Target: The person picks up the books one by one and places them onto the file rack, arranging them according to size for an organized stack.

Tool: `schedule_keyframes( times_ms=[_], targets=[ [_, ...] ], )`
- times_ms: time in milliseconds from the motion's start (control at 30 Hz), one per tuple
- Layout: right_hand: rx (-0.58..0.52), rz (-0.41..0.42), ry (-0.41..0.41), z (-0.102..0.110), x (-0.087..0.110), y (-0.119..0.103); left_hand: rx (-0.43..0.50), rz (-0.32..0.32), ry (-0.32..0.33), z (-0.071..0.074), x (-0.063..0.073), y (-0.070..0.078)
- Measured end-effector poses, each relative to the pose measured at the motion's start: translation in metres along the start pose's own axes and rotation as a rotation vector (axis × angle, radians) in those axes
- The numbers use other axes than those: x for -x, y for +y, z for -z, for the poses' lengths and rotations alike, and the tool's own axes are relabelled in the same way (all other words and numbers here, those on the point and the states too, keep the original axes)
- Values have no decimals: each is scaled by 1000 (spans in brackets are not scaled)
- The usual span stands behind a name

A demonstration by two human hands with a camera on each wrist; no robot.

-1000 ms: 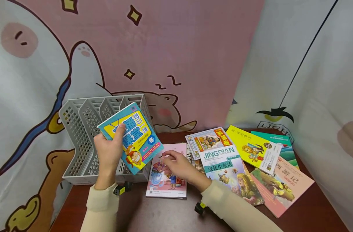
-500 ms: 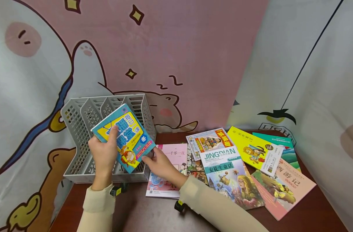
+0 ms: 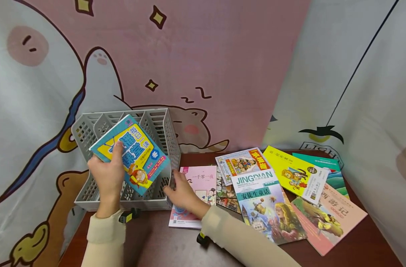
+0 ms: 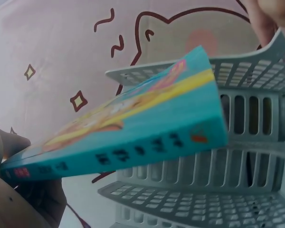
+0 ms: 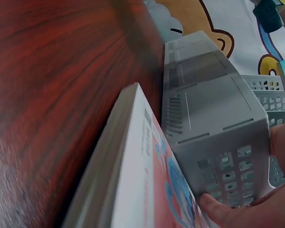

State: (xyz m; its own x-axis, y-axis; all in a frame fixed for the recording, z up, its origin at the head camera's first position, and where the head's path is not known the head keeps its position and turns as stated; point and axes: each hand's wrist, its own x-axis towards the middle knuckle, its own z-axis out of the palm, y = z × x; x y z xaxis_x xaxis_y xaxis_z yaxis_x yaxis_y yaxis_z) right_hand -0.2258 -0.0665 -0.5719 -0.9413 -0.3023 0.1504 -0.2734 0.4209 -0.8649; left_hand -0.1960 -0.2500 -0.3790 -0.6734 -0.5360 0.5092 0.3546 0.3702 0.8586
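Observation:
In the head view my left hand (image 3: pixel 107 176) grips a blue and yellow book (image 3: pixel 133 154), with the thumb across its cover. The book is tilted and held over a grey slotted file rack (image 3: pixel 171 129) with upright dividers. The left wrist view shows the book's blue spine (image 4: pixel 133 154) above the rack's compartments. My right hand (image 3: pixel 186 193) holds the front of the rack's right side wall. In the right wrist view the thumb (image 5: pixel 216 209) presses the wall's outer face while the other fingers reach over its edge. A pink book (image 3: pixel 199 178) lies under my right forearm, beside the rack.
Several books lie overlapping on the right of the brown table (image 3: pixel 176 244): a white and teal one (image 3: pixel 266 207), a yellow one (image 3: pixel 289 172), a salmon one (image 3: pixel 333 215) and a green one (image 3: pixel 336 167). A cartoon-printed cloth (image 3: pixel 239 74) hangs behind the table.
My left hand has carried the blue and yellow book leftward over the rack. My right hand has moved left from above the pink book to the rack's right wall.

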Motion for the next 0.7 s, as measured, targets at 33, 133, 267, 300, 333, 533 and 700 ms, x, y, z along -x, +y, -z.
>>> schedule_keyframes(
  times_ms=[33,133,267,300,333,533,700],
  targets=[
    [2,8,13,-1,1,0,-6,-12,5,1,-2,1],
    [-11,15,23,0,3,-2,-4,-58,34,6,-11,7],
    [-29,11,3,5,5,-7,0,-124,90,15,-27,17],
    [-35,6,-3,6,5,-8,1,-137,100,17,-31,20],
    [-39,-5,-11,7,5,-8,4,-147,111,19,-34,23],
    [-46,-25,-43,14,10,-17,22,-170,169,26,-49,44],
    [-50,38,-32,23,16,-23,-4,-238,195,18,-51,45]
  ],
)
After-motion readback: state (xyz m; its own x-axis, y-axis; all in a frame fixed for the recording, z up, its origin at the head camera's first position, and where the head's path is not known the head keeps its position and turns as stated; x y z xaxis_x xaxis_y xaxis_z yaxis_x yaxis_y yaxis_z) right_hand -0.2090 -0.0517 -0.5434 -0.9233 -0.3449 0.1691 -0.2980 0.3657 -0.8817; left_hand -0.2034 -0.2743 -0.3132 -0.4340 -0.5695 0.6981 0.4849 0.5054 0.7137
